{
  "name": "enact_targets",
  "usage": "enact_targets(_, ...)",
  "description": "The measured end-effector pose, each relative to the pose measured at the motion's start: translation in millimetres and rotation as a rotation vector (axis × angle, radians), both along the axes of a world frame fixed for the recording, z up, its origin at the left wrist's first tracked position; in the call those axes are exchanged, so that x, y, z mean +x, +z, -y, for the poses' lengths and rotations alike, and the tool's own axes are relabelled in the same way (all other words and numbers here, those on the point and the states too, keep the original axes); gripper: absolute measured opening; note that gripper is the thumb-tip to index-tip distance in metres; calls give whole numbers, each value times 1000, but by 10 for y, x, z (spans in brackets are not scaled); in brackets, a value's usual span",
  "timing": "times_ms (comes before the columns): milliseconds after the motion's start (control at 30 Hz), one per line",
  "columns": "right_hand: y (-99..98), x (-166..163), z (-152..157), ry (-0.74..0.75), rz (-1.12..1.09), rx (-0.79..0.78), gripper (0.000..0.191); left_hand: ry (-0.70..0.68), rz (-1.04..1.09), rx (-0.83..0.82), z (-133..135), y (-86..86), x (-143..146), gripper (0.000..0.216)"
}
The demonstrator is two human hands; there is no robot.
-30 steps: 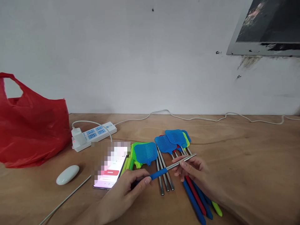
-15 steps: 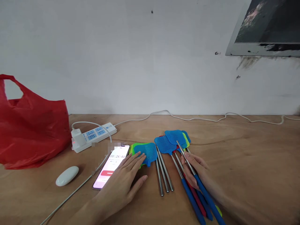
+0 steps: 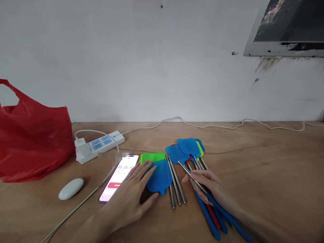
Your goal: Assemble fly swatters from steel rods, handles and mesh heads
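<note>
My left hand (image 3: 131, 195) lies flat with fingers spread on a loose blue swatter head (image 3: 159, 177), which rests partly over a green swatter head (image 3: 152, 156). My right hand (image 3: 207, 185) is closed on a metal rod with a blue grip (image 3: 215, 202), its bare tip pointing up-left. Under and behind that hand is a pile of assembled fly swatters (image 3: 188, 148) with blue, red and green handles. Three bare metal rods (image 3: 176, 184) lie between my hands.
A lit phone (image 3: 118, 180) lies left of my left hand on the wooden table (image 3: 265, 168). Further left are a white oval object (image 3: 71, 188), a white power strip (image 3: 97, 145) with cables, and a red plastic bag (image 3: 32, 138). A white wall stands behind.
My left hand let go of the blue-grip rod, went flat on the blue swatter head and dragged it nearer. My right hand kept the rod and swung it toward the pile.
</note>
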State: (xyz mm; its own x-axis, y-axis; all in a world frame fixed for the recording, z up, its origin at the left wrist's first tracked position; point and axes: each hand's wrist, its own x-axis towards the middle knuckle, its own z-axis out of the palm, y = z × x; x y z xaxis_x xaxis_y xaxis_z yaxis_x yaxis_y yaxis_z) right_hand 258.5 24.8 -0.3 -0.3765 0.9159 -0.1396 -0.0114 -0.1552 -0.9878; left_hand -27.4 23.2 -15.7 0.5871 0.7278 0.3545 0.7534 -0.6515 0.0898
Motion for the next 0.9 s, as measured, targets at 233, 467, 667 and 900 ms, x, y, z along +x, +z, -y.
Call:
enact_targets(233,5,-18,42,37,91,27,50,59,15,-31,-18,-28,-20,57)
enact_targets(467,44,-42,53,66,124,50,52,53,87,-5,-18,20,10,44)
enact_targets(667,67,-55,61,80,134,58,53,47,121,-62,-29,103,39,39)
enact_targets(900,72,-12,69,165,124,23,55,122,164,-88,-5,196,69,49)
